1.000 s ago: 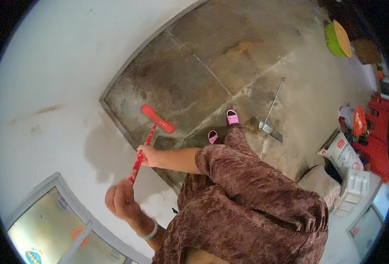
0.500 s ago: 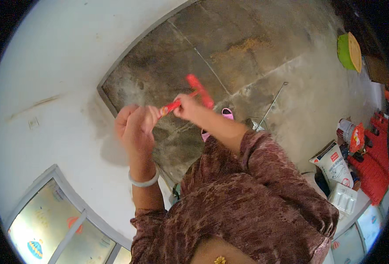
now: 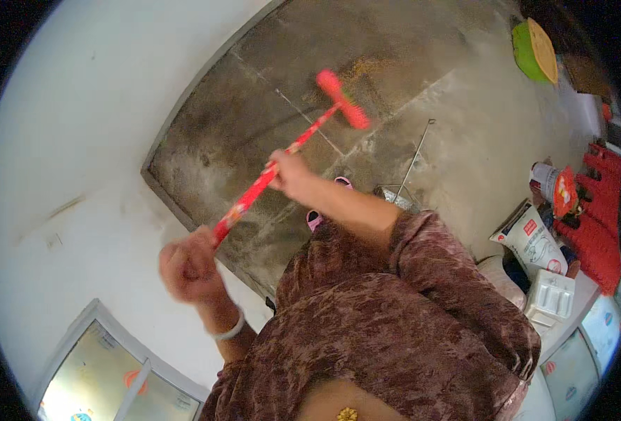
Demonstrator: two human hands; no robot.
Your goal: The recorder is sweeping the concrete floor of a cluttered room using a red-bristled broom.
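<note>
My left hand (image 3: 191, 265) is closed round the upper end of a long-handled red broom (image 3: 256, 189), beside the white wall. Farther down the same handle, my right hand (image 3: 291, 174) grips it with curled fingers. The handle slants away to the right and has a patterned wrap. Its red crosswise head (image 3: 343, 99) is slightly blurred over the concrete floor, and I cannot tell whether it touches. A yellowish patch (image 3: 374, 69) lies on the floor just past the head. A metal dustpan (image 3: 397, 197) with a thin upright handle stands right of my feet.
A white wall (image 3: 79, 161) runs along the left, with a window (image 3: 89, 372) below. At far right stands a green tub (image 3: 533, 50). A white printed sack (image 3: 533, 242), a tin can (image 3: 545, 179), a pale plastic tray (image 3: 552, 298) and red woven material (image 3: 598, 245) crowd the right side.
My left hand has drawn back toward me, and the hands are farther apart on the handle. The broom's head has moved farther away and to the right.
</note>
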